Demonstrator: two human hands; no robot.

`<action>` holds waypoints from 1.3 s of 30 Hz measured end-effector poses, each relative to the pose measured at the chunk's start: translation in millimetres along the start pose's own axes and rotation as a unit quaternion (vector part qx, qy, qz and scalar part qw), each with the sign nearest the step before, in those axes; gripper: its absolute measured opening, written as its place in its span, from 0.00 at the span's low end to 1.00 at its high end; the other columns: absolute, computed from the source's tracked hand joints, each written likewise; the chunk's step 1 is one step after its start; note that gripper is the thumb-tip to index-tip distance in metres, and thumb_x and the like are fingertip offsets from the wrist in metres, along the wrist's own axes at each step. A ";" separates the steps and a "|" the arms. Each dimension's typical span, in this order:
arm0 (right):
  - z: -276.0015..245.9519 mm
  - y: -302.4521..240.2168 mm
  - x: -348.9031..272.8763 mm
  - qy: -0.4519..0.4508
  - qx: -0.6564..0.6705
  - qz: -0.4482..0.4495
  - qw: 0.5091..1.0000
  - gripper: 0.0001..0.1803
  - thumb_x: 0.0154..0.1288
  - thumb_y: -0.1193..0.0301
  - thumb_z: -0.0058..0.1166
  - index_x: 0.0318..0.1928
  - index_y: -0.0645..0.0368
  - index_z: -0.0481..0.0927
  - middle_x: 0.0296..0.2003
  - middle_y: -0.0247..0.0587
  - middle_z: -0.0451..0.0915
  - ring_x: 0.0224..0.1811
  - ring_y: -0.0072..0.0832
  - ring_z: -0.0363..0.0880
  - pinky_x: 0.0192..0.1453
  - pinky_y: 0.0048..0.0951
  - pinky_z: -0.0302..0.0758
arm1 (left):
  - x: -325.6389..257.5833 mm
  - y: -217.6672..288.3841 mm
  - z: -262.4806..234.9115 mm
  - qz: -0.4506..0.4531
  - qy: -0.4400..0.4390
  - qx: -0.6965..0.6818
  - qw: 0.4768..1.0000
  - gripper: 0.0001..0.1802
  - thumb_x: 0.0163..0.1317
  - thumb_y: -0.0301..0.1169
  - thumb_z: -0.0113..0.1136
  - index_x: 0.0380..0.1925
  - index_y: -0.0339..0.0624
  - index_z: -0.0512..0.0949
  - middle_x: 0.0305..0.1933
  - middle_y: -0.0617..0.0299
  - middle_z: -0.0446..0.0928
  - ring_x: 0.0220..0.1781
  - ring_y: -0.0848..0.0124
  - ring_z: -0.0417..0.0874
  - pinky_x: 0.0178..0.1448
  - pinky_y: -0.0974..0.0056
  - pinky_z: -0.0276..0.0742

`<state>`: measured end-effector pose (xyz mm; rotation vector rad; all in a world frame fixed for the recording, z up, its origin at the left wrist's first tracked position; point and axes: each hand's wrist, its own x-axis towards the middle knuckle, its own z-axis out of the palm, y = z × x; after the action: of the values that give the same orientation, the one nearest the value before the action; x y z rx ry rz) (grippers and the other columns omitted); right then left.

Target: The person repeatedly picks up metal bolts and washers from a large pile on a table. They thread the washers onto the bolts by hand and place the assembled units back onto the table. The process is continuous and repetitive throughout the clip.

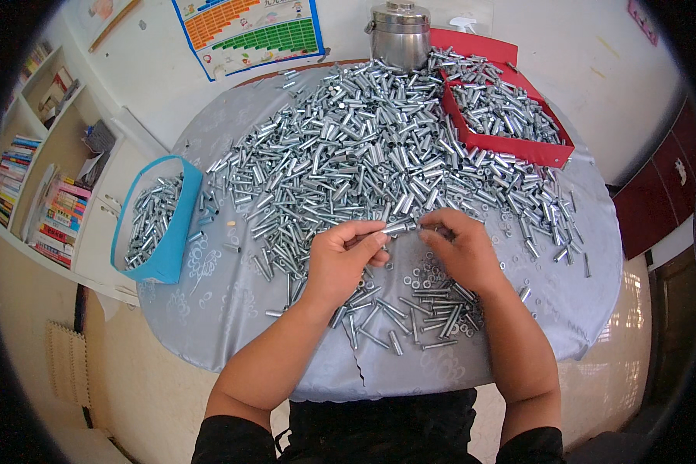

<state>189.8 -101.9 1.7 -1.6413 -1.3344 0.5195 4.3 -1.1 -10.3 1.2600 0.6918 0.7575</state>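
Over the near edge of a big heap of metal sleeves and bolts, my two hands meet at one sleeve anchor bolt. My left hand pinches its left end between thumb and fingers. At the other end, my right hand has its fingertips closed around the tip; whether a small nut or washer is between them is hidden. Below the hands lie loose bolts with several washers among them. A single sleeve rests close to the table's front.
A blue box of metal parts stands at the left. At the back right, a red box is filled with more anchors, beside a steel pot. The round table wears a grey cloth. Bookshelves line the left wall.
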 end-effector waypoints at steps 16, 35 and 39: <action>3.4 1.7 -0.8 -0.040 0.166 0.055 0.984 0.09 0.65 0.75 0.58 0.45 0.63 0.80 0.33 0.33 0.81 0.34 0.17 0.75 0.40 0.22 0.72 | -2.0 2.0 0.1 0.002 -0.023 0.021 1.000 0.11 0.63 0.23 0.61 0.45 0.33 0.81 0.36 0.56 0.84 0.32 0.73 0.84 0.35 0.70 0.82; -5.8 1.6 -0.9 -0.073 0.133 0.077 0.985 0.09 0.67 0.70 0.57 0.37 0.64 0.80 0.26 0.31 0.77 0.28 0.16 0.72 0.33 0.21 0.70 | -5.8 5.0 1.8 0.009 -0.044 0.026 0.999 0.11 0.63 0.23 0.61 0.45 0.33 0.82 0.36 0.56 0.84 0.31 0.73 0.84 0.35 0.71 0.81; 8.5 -8.2 -1.1 0.005 0.194 0.041 0.980 0.12 0.69 0.67 0.56 0.33 0.64 0.80 0.23 0.30 0.75 0.26 0.16 0.71 0.31 0.22 0.69 | -5.7 6.8 2.5 0.001 -0.040 0.028 0.999 0.11 0.63 0.23 0.61 0.45 0.33 0.82 0.36 0.56 0.84 0.31 0.74 0.84 0.35 0.71 0.81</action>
<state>178.5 -99.8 4.3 -1.3750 -1.0796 0.7675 2.2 -6.3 -2.9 1.3346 0.6512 0.6890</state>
